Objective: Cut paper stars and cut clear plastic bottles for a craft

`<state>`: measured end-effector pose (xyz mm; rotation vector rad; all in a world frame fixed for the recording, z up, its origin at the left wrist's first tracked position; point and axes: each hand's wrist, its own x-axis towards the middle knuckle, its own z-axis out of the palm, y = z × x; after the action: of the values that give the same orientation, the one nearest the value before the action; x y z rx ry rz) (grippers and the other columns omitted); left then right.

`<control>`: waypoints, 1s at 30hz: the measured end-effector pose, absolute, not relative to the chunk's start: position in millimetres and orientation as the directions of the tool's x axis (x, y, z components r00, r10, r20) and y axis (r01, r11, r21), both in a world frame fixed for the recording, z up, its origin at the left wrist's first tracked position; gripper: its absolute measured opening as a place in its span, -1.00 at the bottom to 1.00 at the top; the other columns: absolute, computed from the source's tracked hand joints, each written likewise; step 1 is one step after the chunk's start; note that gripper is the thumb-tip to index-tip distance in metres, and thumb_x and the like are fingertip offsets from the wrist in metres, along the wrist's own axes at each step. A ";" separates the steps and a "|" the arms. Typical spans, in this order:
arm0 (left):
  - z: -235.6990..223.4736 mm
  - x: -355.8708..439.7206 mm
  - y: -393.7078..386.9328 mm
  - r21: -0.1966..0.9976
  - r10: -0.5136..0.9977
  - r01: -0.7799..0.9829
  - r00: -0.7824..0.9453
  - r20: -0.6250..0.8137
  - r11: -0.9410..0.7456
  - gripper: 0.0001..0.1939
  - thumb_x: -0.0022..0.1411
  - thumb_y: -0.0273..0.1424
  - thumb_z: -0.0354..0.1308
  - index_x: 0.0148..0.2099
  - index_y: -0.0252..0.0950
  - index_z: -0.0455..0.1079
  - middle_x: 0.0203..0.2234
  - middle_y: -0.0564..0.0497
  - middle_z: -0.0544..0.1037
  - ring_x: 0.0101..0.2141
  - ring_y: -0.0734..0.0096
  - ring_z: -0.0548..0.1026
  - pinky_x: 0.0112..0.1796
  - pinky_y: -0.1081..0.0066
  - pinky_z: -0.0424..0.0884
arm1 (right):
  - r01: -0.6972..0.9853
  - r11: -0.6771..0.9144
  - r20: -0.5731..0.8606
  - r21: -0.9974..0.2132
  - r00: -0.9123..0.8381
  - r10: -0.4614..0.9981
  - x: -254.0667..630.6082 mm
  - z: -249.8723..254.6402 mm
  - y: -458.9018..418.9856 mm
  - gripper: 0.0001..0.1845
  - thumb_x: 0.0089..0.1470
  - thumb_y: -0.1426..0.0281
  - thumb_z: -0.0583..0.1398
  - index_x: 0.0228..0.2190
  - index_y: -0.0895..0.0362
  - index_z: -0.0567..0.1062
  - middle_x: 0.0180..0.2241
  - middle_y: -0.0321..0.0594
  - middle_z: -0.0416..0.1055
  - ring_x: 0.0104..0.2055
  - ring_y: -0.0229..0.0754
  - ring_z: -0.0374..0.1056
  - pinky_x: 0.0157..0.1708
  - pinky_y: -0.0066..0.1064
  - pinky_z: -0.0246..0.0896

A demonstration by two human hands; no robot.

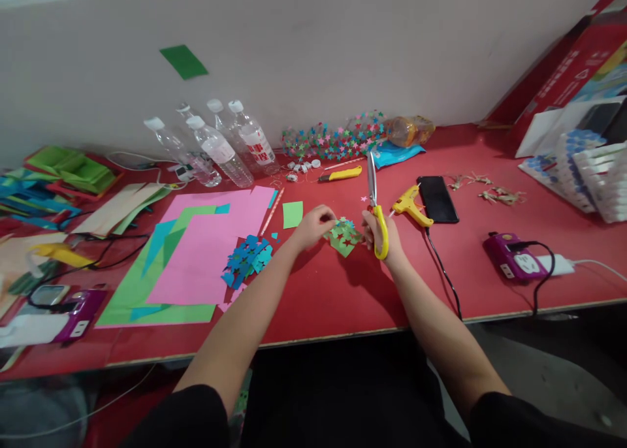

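Note:
Between my hands is a small cluster of green paper [344,245] with star-shaped holes, and a few light blue and pale bits show along its top edge. My left hand [313,227] is closed, its fingertips pinched at the paper's upper left edge. Yellow-handled scissors [381,236] are in my right hand [386,239], blades pointing away toward the wall. The right fingertips also reach the paper's right edge. A pink paper star [364,198] lies just beyond the right hand. Left of my left hand are a green paper square [292,214] and blue star-punched scraps [245,260].
Coloured sheets [196,258] cover the left. Bottles [215,147] and a star-covered bottle [333,140] stand or lie by the wall. A box cutter [343,174], yellow glue gun [411,205] with cord, phone [438,198] and purple power socket [516,257] are nearby.

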<state>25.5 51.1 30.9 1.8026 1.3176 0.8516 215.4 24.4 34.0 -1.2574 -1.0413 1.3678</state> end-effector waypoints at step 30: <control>49.2 -121.7 -35.5 0.672 0.939 0.741 -0.239 0.247 0.012 -0.79 0.16 -0.30 0.08 -0.19 -0.27 0.40 -0.23 -0.05 0.49 -0.22 0.30 0.47 -0.13 0.30 0.40 | 0.023 -0.202 -0.203 -0.979 -0.049 0.978 207.7 17.2 21.3 -0.59 0.00 0.04 0.21 -0.61 0.07 0.32 -0.87 -0.53 0.06 -0.86 -0.37 0.02 -0.65 -0.44 0.26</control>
<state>-121.7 -35.5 49.2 1.7410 2.0213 1.0528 207.7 21.3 17.2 -1.3472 -1.1567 1.3889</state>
